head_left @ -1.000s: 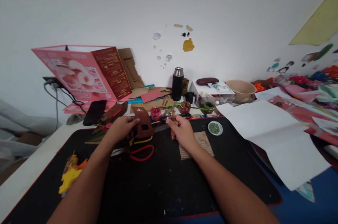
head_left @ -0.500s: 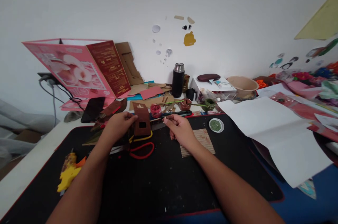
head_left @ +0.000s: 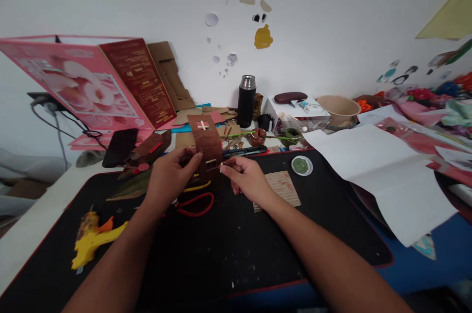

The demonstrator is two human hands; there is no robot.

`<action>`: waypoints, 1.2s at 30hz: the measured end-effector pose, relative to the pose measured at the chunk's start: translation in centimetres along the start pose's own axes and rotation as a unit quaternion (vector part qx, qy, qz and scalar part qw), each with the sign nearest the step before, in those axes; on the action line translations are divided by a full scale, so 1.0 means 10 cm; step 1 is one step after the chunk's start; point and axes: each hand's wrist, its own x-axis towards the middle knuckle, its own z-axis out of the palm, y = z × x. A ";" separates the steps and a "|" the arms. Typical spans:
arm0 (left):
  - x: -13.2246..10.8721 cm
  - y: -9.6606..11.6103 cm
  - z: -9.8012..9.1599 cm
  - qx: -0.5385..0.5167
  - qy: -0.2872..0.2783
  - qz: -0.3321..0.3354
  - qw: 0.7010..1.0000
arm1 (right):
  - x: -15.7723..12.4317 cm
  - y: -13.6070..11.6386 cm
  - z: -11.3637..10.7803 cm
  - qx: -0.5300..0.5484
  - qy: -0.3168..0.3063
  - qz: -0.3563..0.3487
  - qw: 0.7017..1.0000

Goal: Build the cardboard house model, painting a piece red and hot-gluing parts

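Observation:
My left hand (head_left: 175, 172) pinches the left edge of a brown painted cardboard strip (head_left: 207, 140), which stands upright above the mat. The strip has two small window cut-outs, each with a pale stick piece across it. At its lower right edge my right hand (head_left: 249, 177) is closed, thumb against forefinger, with a tiny pale piece at the fingertips, too small to name. Red-and-yellow-handled scissors (head_left: 195, 204) lie below the strip, their blades hidden by my left arm. A corrugated cardboard square (head_left: 282, 189) with reddish smears lies beside my right wrist.
On the black mat (head_left: 221, 254) are a yellow glue gun (head_left: 90, 241) at left and a lid of green paint (head_left: 301, 166) at right. Paint jars (head_left: 257, 137), a black flask (head_left: 246, 104) and cardboard scraps line the back. White paper (head_left: 383, 170) covers the right side.
My left hand has raised the brown strip and turned it more upright. My right hand has come in to its lower right edge. The view has shifted slightly.

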 end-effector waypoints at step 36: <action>-0.14 0.18 0.11 0.055 -0.004 0.035 0.998 | -0.07 -0.05 0.03 -0.205 0.063 -0.044 0.976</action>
